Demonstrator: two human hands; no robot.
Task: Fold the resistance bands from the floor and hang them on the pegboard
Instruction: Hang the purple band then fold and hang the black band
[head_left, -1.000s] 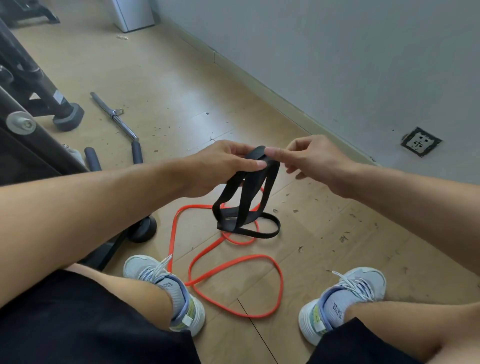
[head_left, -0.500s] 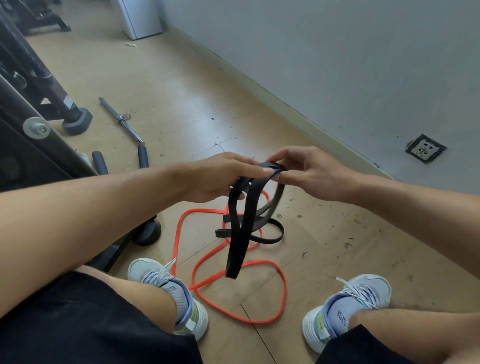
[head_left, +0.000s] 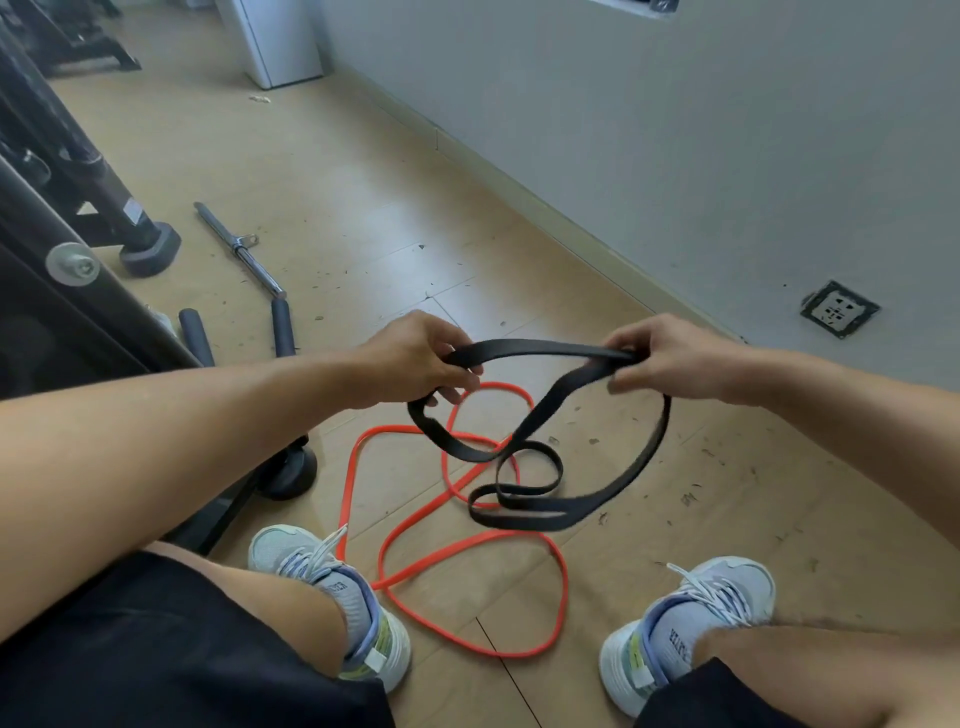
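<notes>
I have both hands out in front of me over the wooden floor (head_left: 363, 171), spread apart with the black band (head_left: 540, 347) stretched between them. My left hand (head_left: 415, 361) grips one end of it, fingers curled round the strap with the thumb on top. My right hand (head_left: 670, 358) pinches the other end, thumb and fingertips closed on the strap where two runs of it meet. Between the two hands one run of the band arches across almost level. From under my left hand another length droops and curves toward the middle; from my right hand one length slants down and leftward, and another hangs in a wide bow below my right wrist. These lengths gather into loose loops below and between the hands; whether the lowest loop touches the floor I cannot tell.

The orange band (head_left: 467, 561) lies flat on the floor beneath the hands, in tangled loops that run back toward me, between my left shoe (head_left: 332, 597) and my right shoe (head_left: 691, 618). Beyond my left hand a metal bar (head_left: 239, 249) with dark grips lies on the floor, near the feet of a black machine frame (head_left: 104, 218). Beyond my right hand, a wall socket (head_left: 839, 309) sits low on the grey wall (head_left: 675, 130).
</notes>
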